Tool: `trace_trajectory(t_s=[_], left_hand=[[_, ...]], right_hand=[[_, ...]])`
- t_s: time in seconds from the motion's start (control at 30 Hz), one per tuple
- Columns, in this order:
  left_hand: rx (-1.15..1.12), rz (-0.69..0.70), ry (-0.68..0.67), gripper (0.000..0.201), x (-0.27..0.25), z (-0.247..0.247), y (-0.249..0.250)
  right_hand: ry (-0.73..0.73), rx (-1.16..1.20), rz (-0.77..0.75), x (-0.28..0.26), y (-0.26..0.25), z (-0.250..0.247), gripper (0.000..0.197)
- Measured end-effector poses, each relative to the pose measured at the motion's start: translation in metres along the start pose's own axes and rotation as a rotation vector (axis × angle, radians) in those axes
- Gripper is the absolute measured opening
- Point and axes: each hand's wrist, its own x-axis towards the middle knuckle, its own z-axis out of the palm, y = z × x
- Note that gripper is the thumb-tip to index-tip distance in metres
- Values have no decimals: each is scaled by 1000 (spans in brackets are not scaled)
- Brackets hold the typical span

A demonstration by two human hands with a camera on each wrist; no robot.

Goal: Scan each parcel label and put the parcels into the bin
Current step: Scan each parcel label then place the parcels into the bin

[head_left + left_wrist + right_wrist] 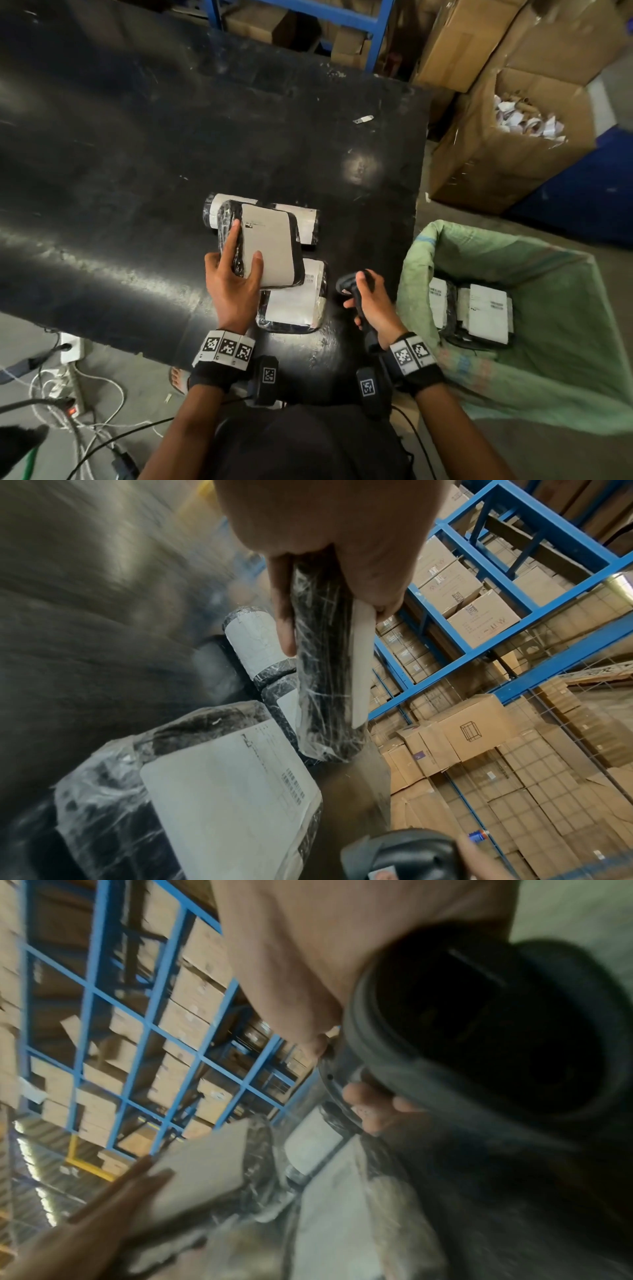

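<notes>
My left hand [236, 270] grips a black plastic-wrapped parcel [265, 246] with a white label, lifted above the black table [137, 154]; the thumb lies on the label. In the left wrist view the held parcel [325, 669] is seen edge-on. Two more labelled parcels lie on the table: one [294, 301] just below the held one, one [305, 219] behind it. My right hand [368, 299] grips a black handheld scanner [349, 286], right of the parcels; the scanner head [479, 1031] fills the right wrist view. A green-lined bin [548, 359] at the right holds parcels [486, 315].
Open cardboard boxes [507, 137] stand beyond the bin, one with paper scraps. Blue shelving [514, 615] stacked with cartons stands behind the table. Cables and a power strip [68, 377] lie on the floor at the left. A small white scrap [363, 119] lies on the table.
</notes>
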Motion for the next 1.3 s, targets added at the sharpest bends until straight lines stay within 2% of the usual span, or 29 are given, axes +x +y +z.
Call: trace_trajectory(t_s=[0.2,0.27,0.37,0.47,0.5,0.57,0.67,0.77,0.87,1.07,1.17,1.23,1.3], left_hand=[[9,-44,-30,66,-8,0,1],[-6,-57,-43,66,-10,1,5],[-32,-59,-55,66,-10,2,11],[-28,-47,-69,66,-9,4,18],[-27,-46,-77,66,-8,5,21],[-28,-50,-92,66,-8,9,26],[-61,-56,-130,66,-10,19,34],[-167,-40,-207,64,-12,35,43],[-338,-72,-280,60,-18,53,58],[-512,-121,-391,59,-37,83,94],[-541,-119,-524,58,-50,103,110],[-481,-52,-662,58,-60,119,121],[-286,37,-781,57,-69,136,132]], right_hand=[[30,187,-27,29,29,22,52],[57,186,-39,40,42,29,50],[91,85,-49,43,49,33,56],[209,-180,-8,37,41,20,67],[261,-230,-33,35,37,14,68],[305,-241,-214,24,26,5,62],[177,-140,-430,9,5,-3,51],[34,-121,-489,-3,-14,-4,51],[-28,-15,-497,-10,-19,-7,53],[123,51,-506,-23,-21,-46,55],[139,88,-480,-32,-14,-82,53],[183,85,-461,-41,-9,-114,53],[234,59,-447,-48,-4,-152,55]])
